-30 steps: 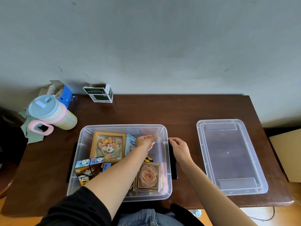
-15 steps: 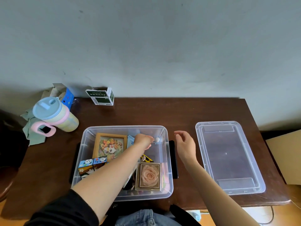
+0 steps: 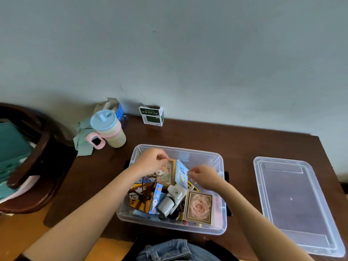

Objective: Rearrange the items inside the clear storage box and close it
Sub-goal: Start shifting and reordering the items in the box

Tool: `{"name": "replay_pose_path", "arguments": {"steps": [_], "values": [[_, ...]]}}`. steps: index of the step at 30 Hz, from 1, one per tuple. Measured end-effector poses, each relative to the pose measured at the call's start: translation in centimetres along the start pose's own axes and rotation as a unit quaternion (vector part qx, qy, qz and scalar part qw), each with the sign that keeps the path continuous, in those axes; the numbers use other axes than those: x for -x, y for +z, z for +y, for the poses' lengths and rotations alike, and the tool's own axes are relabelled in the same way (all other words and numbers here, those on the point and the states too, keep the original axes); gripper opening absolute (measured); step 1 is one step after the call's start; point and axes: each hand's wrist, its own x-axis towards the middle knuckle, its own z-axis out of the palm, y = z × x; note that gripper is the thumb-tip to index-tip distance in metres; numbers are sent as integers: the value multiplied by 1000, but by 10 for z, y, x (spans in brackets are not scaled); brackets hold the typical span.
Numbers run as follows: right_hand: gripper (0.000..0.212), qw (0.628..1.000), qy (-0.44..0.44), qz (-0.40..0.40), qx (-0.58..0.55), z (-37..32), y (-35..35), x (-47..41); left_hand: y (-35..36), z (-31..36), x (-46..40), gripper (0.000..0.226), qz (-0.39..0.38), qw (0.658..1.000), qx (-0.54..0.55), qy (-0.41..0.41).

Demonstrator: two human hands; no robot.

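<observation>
Bare-armed, a person reaches both hands into a clear storage box (image 3: 218,161) on a dark wooden table (image 3: 207,134). The left hand (image 3: 150,162), fingers curled, grips the top edge of a wooden picture frame (image 3: 166,171) standing tilted at the back left of the box. The right hand (image 3: 204,176), just to the frame's right, pinches the edge of a pale blue packet (image 3: 181,174) that leans against the frame between the two hands.

Nearer the person and below the left hand, a cube-shaped panda box (image 3: 142,194) sits against the left wall of the storage box. A grey-white folded gadget (image 3: 171,199) lies beside it in the middle, and a framed pink rose (image 3: 199,207) lies flat in the near right corner, below the right wrist. A yellow item shows just under the right hand; what it is cannot be made out.

Well to the right, apart from the box, the clear lid (image 3: 293,202) lies flat on the table with its inner side up.

At the far left of the table stands a lidded cup (image 3: 110,131) with a pink handle, beside a crumpled green cloth (image 3: 82,140). A small green and white carton (image 3: 152,116) stands against the wall. A dark wooden chair (image 3: 37,153) sits left of the table.
</observation>
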Motion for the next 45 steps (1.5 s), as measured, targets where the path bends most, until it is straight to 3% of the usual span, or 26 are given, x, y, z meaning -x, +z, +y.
{"name": "replay_pose_path", "arguments": {"steps": [11, 17, 22, 27, 31, 37, 40, 45], "values": [[50, 983, 148, -105, -24, -7, 28, -36, -14, -22, 24, 16, 83, 979, -179, -52], [42, 978, 172, -98, -63, -13, 32, -37, -24, -22, 23, 30, -58, 978, -192, -50], [28, 979, 181, -69, -64, -16, 27, -34, -35, -26, 26, 45, -165, 976, -139, -41], [33, 981, 166, -58, -83, -11, 13, -28, -29, -27, 23, 73, -157, 974, -157, -37], [30, 988, 135, -21, -76, -1, 8, -19, -17, -26, 18, 70, -70, 991, -90, -73], [26, 994, 43, 99, -23, 1, 13, -2, -3, -23, 12, 74, -28, 980, -170, -97], [20, 985, -11, 169, -33, -2, 11, 8, 0, -23, 7, 80, -5, 986, -124, -110], [17, 956, -33, 290, -40, -3, -1, 18, -1, -33, 8, 61, 38, 991, 6, -130]]}}
